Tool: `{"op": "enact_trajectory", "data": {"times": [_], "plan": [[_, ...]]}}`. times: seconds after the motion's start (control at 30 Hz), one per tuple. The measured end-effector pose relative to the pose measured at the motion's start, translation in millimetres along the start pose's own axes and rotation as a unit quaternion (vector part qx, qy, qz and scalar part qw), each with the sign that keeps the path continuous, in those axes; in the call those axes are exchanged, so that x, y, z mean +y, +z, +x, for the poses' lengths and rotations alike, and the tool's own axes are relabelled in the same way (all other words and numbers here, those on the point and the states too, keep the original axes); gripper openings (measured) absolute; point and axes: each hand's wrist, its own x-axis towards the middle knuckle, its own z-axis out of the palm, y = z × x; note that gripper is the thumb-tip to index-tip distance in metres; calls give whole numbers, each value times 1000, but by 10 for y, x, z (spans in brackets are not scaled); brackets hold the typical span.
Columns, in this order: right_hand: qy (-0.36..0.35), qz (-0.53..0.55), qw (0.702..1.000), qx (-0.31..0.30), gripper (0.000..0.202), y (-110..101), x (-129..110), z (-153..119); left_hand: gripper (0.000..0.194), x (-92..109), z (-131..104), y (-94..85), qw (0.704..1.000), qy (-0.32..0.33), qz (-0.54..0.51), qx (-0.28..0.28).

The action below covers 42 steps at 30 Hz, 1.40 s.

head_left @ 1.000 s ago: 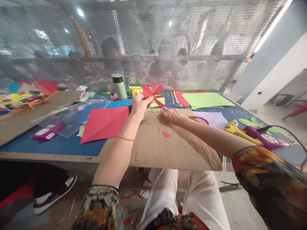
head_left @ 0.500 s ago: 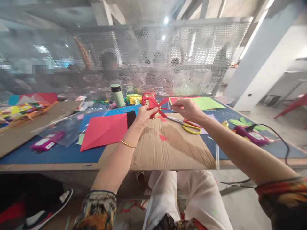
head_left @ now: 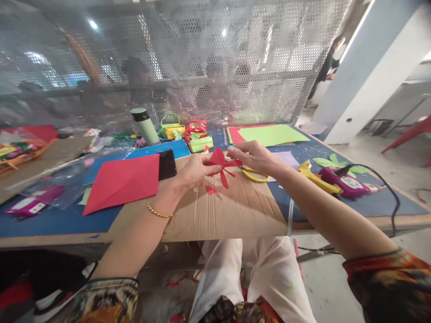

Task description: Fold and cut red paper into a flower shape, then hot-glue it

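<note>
My left hand pinches a red paper flower between thumb and fingers, its cut petals spread out above the cardboard. On the flower's right side, my right hand has its fingers closed at one petal; the fingertips partly hide the contact. Scissors with a yellow handle lie beneath my right hand, their blades mostly covered. Small red paper scraps rest on the brown cardboard below the flower.
To the left are a red paper sheet, a black phone and a green bottle. Small paper bags and green sheets lie at the back. A yellow-and-purple glue gun with a cable sits right.
My right hand has come in from apart to the flower's petal. The flower has turned in my left hand. The view has tilted down and shifted right.
</note>
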Motion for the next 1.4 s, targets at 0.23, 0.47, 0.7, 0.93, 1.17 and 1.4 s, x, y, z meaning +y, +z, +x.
{"op": "enact_trajectory", "data": {"times": [0.23, 0.47, 0.7, 0.93, 1.17, 1.4], "plan": [[-16, 100, 994, -31, 62, 165, 144, -38, 11, 64, -64, 19, 996, -5, 86, -39], [-16, 148, 986, -70, 26, 295, 90, -157, 15, 125, -105, 41, 986, 7, 139, -96], [0, 178, 984, -9, 25, 334, 77, -189, 20, 114, -104, 63, 997, -33, 49, -42], [50, 235, 966, 93, 44, 303, 116, -164, 38, 6, -50, 132, 995, -28, -89, 39], [71, 265, 955, 113, 49, 409, 136, -186, 27, -42, -47, 216, 987, -10, -139, 82], [54, 308, 948, 63, 44, 395, 114, -162, 28, -28, -43, 162, 988, -5, -98, 115]]}}
